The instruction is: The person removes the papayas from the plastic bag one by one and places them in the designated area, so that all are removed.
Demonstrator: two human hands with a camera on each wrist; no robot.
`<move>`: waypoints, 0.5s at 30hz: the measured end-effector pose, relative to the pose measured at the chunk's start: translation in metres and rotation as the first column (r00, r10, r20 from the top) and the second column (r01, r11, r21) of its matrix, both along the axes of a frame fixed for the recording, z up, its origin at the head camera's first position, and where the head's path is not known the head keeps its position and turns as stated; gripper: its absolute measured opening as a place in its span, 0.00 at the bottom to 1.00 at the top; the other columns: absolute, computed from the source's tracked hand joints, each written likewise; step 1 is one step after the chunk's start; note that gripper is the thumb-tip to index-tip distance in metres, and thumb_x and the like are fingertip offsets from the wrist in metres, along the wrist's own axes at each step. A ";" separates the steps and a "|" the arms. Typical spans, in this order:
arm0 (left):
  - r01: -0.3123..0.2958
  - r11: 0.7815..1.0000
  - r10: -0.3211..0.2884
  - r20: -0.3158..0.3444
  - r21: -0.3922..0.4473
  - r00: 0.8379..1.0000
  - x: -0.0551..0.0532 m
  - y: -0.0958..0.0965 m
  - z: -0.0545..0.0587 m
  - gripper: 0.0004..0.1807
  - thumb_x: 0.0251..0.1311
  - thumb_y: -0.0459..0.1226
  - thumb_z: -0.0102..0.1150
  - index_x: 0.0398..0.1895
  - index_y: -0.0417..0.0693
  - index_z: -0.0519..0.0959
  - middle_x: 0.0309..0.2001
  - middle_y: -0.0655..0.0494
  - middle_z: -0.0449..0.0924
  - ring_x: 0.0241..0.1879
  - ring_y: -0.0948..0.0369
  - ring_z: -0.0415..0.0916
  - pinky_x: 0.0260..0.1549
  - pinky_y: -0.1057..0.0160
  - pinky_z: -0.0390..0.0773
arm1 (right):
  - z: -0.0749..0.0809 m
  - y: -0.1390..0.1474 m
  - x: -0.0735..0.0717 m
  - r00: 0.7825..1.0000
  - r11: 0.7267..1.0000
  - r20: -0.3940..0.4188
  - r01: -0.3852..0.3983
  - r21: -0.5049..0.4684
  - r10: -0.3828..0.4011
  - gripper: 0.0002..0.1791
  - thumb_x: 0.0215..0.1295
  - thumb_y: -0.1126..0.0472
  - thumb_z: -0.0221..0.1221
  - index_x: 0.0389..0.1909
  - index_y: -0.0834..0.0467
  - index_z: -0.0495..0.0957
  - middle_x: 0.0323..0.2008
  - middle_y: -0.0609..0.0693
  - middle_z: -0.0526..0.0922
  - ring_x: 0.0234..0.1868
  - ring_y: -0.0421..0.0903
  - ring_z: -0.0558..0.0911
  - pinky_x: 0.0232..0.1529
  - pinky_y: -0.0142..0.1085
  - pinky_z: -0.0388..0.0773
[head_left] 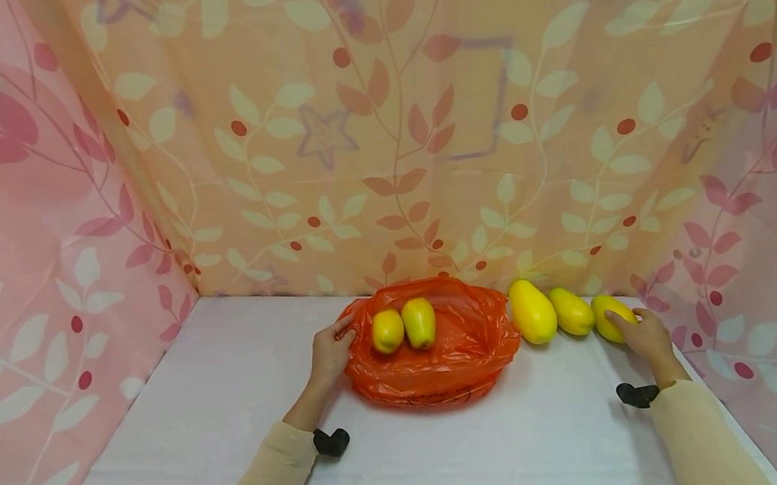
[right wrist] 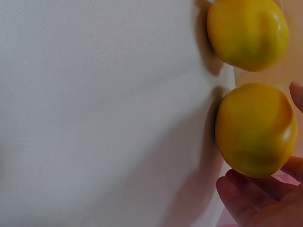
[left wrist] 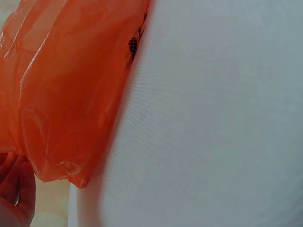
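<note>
A red-orange plastic bag (head_left: 438, 374) lies with its mouth facing up, two yellow-green oval fruits (head_left: 420, 323) resting in it. At the bag's left edge, my left hand (head_left: 331, 354) pinches the plastic; the left wrist view shows its curled fingers (left wrist: 23, 189) partly behind the film. Over on the far right, my right hand (head_left: 651, 340) holds the last yellow oval fruit (head_left: 606, 317) of a row, thumb and fingers about it. The right wrist view has this fruit (right wrist: 255, 130) on the tabletop, with fingers (right wrist: 236, 198) along its side.
Between the bag and the held fruit stand a larger yellow fruit (head_left: 533, 313) and a smaller one (head_left: 571, 312), close together. The white table (head_left: 511, 452) meets leaf-patterned cloth walls (head_left: 275, 168) at its back and sides.
</note>
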State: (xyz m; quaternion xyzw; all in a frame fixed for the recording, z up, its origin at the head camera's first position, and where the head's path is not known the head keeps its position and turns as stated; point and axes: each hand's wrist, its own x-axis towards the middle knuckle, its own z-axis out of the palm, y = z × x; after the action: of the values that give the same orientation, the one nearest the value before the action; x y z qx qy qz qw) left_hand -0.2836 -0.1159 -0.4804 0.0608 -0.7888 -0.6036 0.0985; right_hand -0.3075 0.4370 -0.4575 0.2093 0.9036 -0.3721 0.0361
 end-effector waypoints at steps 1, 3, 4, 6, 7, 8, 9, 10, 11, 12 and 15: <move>-0.001 1.000 0.001 -0.001 0.001 1.000 0.000 0.000 0.000 0.20 0.66 0.31 0.54 0.60 0.40 0.77 0.61 0.42 0.77 0.65 0.48 0.71 0.62 0.50 0.73 | 0.000 0.000 0.000 1.000 1.000 -0.002 0.004 -0.002 -0.004 0.58 0.64 0.27 0.43 0.73 0.72 0.40 0.71 0.77 0.47 0.67 0.73 0.55 0.67 0.69 0.54; -0.004 1.000 0.004 -0.001 0.002 1.000 0.000 0.000 0.000 0.19 0.66 0.31 0.54 0.60 0.40 0.77 0.60 0.42 0.78 0.64 0.48 0.72 0.61 0.50 0.73 | -0.001 0.002 -0.001 1.000 1.000 -0.007 0.007 -0.005 -0.007 0.58 0.64 0.27 0.43 0.73 0.72 0.40 0.71 0.77 0.47 0.67 0.73 0.54 0.67 0.69 0.54; -0.005 1.000 0.005 -0.002 0.000 1.000 0.000 0.000 0.000 0.19 0.66 0.31 0.54 0.60 0.40 0.77 0.60 0.42 0.78 0.63 0.49 0.72 0.61 0.50 0.74 | -0.001 0.002 -0.001 1.000 1.000 -0.008 0.008 -0.008 -0.008 0.59 0.64 0.27 0.43 0.73 0.72 0.40 0.71 0.77 0.46 0.68 0.74 0.54 0.67 0.69 0.54; -0.006 1.000 0.006 -0.006 -0.008 1.000 0.000 0.000 0.000 0.19 0.65 0.31 0.54 0.60 0.40 0.77 0.59 0.42 0.78 0.63 0.48 0.72 0.61 0.50 0.74 | -0.001 0.003 -0.001 1.000 1.000 -0.010 0.007 -0.010 -0.007 0.58 0.65 0.28 0.43 0.73 0.73 0.39 0.71 0.78 0.46 0.68 0.74 0.53 0.67 0.68 0.53; -0.006 1.000 0.006 -0.007 -0.009 1.000 0.000 0.000 0.000 0.19 0.65 0.31 0.54 0.60 0.40 0.77 0.59 0.42 0.78 0.63 0.48 0.73 0.61 0.50 0.74 | -0.001 0.004 -0.001 1.000 1.000 -0.010 0.005 -0.012 -0.005 0.58 0.65 0.28 0.42 0.73 0.73 0.38 0.71 0.78 0.45 0.68 0.74 0.53 0.67 0.68 0.53; -0.006 1.000 0.006 -0.007 -0.010 1.000 0.000 0.000 -0.001 0.19 0.65 0.31 0.54 0.60 0.40 0.77 0.59 0.42 0.78 0.63 0.48 0.73 0.61 0.50 0.74 | -0.001 0.005 -0.001 1.000 1.000 -0.009 0.008 -0.016 -0.008 0.58 0.65 0.28 0.43 0.73 0.73 0.38 0.71 0.78 0.45 0.68 0.74 0.53 0.67 0.68 0.53; -0.004 1.000 0.004 -0.006 -0.011 1.000 0.000 0.000 0.000 0.19 0.65 0.31 0.54 0.60 0.40 0.77 0.59 0.42 0.78 0.63 0.48 0.73 0.61 0.50 0.74 | -0.001 0.005 -0.001 1.000 1.000 -0.009 0.007 -0.018 -0.007 0.58 0.65 0.28 0.42 0.73 0.73 0.37 0.71 0.78 0.45 0.68 0.74 0.53 0.67 0.68 0.53; -0.003 1.000 0.003 -0.006 -0.012 1.000 0.000 0.000 0.000 0.19 0.65 0.31 0.54 0.60 0.40 0.77 0.59 0.42 0.78 0.63 0.48 0.73 0.61 0.50 0.74 | -0.002 0.006 0.000 1.000 1.000 -0.010 0.007 -0.019 -0.008 0.58 0.66 0.29 0.42 0.73 0.73 0.37 0.71 0.78 0.44 0.68 0.74 0.53 0.67 0.68 0.53; -0.001 1.000 0.001 -0.005 -0.015 1.000 0.000 0.000 0.000 0.20 0.66 0.31 0.54 0.60 0.40 0.77 0.60 0.42 0.78 0.63 0.48 0.73 0.61 0.49 0.74 | -0.002 0.006 0.000 1.000 1.000 -0.012 0.009 -0.019 -0.009 0.58 0.65 0.28 0.42 0.73 0.73 0.37 0.71 0.78 0.44 0.68 0.74 0.53 0.67 0.68 0.53; -0.002 1.000 0.002 -0.001 -0.011 1.000 0.000 0.000 0.000 0.20 0.65 0.31 0.54 0.60 0.41 0.77 0.60 0.42 0.78 0.63 0.48 0.72 0.61 0.50 0.74 | -0.001 0.006 0.000 1.000 1.000 -0.016 0.011 -0.022 -0.012 0.58 0.65 0.28 0.42 0.73 0.73 0.37 0.71 0.78 0.45 0.68 0.74 0.53 0.67 0.68 0.54; -0.005 1.000 0.005 -0.001 -0.022 1.000 0.000 0.000 -0.001 0.19 0.66 0.31 0.54 0.60 0.41 0.77 0.59 0.42 0.78 0.63 0.47 0.72 0.61 0.49 0.73 | -0.001 0.007 0.000 0.999 1.000 -0.036 0.006 -0.017 -0.007 0.58 0.66 0.29 0.42 0.73 0.74 0.38 0.70 0.79 0.47 0.67 0.74 0.54 0.67 0.67 0.55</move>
State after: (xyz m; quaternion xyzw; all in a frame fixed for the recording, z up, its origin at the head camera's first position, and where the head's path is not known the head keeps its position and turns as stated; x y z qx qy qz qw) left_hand -0.2835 -0.1159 -0.4810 0.0612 -0.7952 -0.5947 0.1010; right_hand -0.3071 0.4437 -0.4582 0.2054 0.9002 -0.3836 0.0205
